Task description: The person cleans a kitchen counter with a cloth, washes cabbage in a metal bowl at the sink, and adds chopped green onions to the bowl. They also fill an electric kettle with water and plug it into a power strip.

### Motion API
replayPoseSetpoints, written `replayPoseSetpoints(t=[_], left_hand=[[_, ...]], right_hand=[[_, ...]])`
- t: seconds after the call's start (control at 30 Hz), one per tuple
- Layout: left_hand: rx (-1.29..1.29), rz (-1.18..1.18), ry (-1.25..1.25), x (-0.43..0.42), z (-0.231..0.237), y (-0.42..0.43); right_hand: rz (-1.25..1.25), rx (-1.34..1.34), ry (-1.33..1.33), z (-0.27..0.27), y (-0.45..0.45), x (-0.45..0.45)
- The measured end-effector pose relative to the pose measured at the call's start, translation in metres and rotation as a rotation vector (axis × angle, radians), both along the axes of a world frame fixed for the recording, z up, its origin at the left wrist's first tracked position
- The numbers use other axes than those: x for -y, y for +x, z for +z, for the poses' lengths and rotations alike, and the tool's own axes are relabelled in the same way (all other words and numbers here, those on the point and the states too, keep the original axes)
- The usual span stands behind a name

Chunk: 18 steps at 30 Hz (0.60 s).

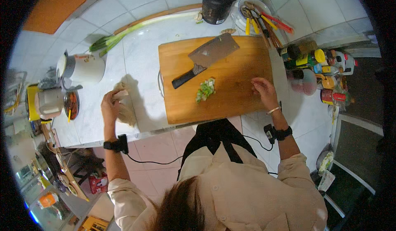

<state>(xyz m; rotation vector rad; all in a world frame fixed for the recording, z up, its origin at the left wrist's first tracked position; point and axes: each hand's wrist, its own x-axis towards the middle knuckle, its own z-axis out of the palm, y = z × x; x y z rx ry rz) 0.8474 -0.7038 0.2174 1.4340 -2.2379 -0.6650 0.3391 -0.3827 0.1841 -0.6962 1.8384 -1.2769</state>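
Note:
My left hand (110, 104) grips a beige cloth (126, 112) on the white tiled counter, left of the wooden cutting board (244, 101). Over the board's right part hovers my right hand (265, 91), fingers loosely bent and nothing visible in them. A cleaver (215, 50) lies flat across the upper middle of the board, its black handle pointing down and left. Just below the blade sits a small heap of chopped scallion (205, 90), white and green pieces together. Neither hand touches the cleaver or the scallion.
A long scallion (136, 28) lies along the back wall. Behind the board stand a black canister (217, 6) and a bowl of utensils (252, 6). Several bottles and jars (318, 64) line the right side. At left are a white pot (88, 67) and a dish of red sauce (71, 104).

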Motion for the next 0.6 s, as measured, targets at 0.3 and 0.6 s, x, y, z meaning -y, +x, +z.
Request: replayPoseSetpoints(t=[0.3,0.6], left_hand=[[-0.072,-0.294,0.122,0.078,0.001,-0.242],[0.033,-0.317,-0.127,0.084,-0.062,-0.421]], right_hand=[[0.002,0.101,0.056,0.005,-0.030,0.048],[-0.001,0.298,-0.059,0.007,-0.036,0.061]])
